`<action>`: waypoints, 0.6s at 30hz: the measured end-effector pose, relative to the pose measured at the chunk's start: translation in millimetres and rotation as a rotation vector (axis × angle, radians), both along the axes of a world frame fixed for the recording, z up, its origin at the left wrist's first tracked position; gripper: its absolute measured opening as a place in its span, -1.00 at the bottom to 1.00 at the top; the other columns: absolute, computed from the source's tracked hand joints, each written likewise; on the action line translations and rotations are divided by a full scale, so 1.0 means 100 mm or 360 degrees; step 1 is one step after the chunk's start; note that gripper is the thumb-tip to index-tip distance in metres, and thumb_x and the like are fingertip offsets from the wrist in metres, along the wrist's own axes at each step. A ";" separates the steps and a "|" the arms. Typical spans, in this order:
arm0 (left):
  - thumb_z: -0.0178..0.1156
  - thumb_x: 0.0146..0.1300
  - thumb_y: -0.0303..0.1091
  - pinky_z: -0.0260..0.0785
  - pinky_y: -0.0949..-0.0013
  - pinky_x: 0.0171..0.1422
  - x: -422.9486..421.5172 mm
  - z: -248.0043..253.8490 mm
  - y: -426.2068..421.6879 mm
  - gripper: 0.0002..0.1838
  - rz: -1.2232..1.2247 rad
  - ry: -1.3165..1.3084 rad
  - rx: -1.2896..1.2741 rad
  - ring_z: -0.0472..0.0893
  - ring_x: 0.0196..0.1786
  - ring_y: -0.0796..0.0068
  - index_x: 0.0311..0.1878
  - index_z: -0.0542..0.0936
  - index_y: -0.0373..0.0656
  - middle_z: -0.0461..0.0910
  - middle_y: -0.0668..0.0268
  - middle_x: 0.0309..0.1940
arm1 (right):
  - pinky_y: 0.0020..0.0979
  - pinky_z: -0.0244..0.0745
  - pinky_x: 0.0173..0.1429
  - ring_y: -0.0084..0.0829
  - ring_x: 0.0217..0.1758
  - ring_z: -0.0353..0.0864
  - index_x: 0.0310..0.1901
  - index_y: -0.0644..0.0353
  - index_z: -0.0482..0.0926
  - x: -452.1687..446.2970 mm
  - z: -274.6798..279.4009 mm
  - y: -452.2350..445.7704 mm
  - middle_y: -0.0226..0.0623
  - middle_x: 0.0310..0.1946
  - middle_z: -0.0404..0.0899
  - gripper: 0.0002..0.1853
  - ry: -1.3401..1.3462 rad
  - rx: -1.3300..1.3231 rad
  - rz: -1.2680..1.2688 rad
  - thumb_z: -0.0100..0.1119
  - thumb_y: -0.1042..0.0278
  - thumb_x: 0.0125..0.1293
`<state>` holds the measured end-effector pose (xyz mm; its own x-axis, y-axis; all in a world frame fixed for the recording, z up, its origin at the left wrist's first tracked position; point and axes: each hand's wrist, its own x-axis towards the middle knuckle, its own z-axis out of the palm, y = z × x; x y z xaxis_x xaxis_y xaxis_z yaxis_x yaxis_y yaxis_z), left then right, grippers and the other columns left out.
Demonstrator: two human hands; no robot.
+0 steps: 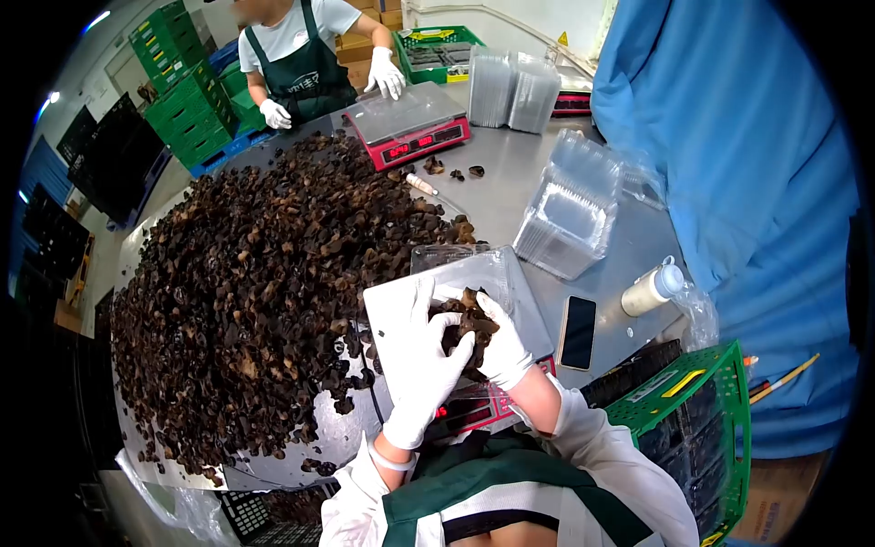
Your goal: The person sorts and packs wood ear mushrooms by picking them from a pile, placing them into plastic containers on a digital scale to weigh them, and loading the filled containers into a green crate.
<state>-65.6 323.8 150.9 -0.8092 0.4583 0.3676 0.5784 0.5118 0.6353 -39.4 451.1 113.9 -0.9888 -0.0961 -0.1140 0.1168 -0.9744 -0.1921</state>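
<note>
Both my hands wear white gloves and meet over a digital scale (529,314) with a red base. A clump of dark brown wood ear mushrooms (472,330) is gathered between them. My left hand (427,357) curls its thumb and fingers around the clump's left side. From the right, my right hand (503,346) closes on the same clump. A clear plastic box (437,257) lies on the scale, partly hidden by my hands. Left of the scale spreads a large heap of wood ear mushrooms (255,292).
Stacked clear boxes (567,219), a phone (577,333) and a bottle (652,288) lie to the right. A green crate (684,392) stands lower right, near a blue curtain (729,182). Across the table, a gloved co-worker (305,55) touches another red scale (406,118). A white-handled tool (422,185) lies beside the heap.
</note>
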 end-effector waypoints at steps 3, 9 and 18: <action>0.37 -0.03 -0.32 0.17 0.13 0.36 0.02 -0.07 -0.03 -0.71 0.0016 -0.0180 0.0216 0.36 0.30 0.04 -0.20 0.62 -0.15 0.28 -0.03 0.35 | -0.11 0.46 0.24 -0.13 0.13 0.52 0.27 0.29 0.33 -0.01 -0.02 0.00 -0.02 0.18 0.43 -0.47 0.0047 -0.0167 0.0087 -0.27 0.05 0.48; 0.19 0.22 -0.43 0.16 0.29 0.38 0.05 -0.19 -0.23 -0.82 -0.0084 -0.0957 0.1038 0.40 0.26 0.33 -0.14 0.56 -0.30 0.20 0.06 0.41 | -0.11 0.40 0.29 -0.10 0.17 0.50 0.25 0.36 0.32 -0.03 -0.18 0.20 0.05 0.16 0.45 -0.44 0.0036 0.0042 0.0115 -0.24 0.04 0.45; 0.13 0.34 -0.35 0.39 0.57 -0.15 0.10 -0.37 -0.56 -0.79 0.0123 -0.1469 0.1520 0.52 -0.24 0.64 -0.04 0.57 -0.22 0.60 0.39 -0.20 | -0.38 0.36 0.24 -0.41 0.14 0.51 0.11 0.19 0.47 0.12 0.27 0.31 -0.29 0.01 0.55 -0.68 0.0077 0.2401 0.0080 0.04 0.36 0.35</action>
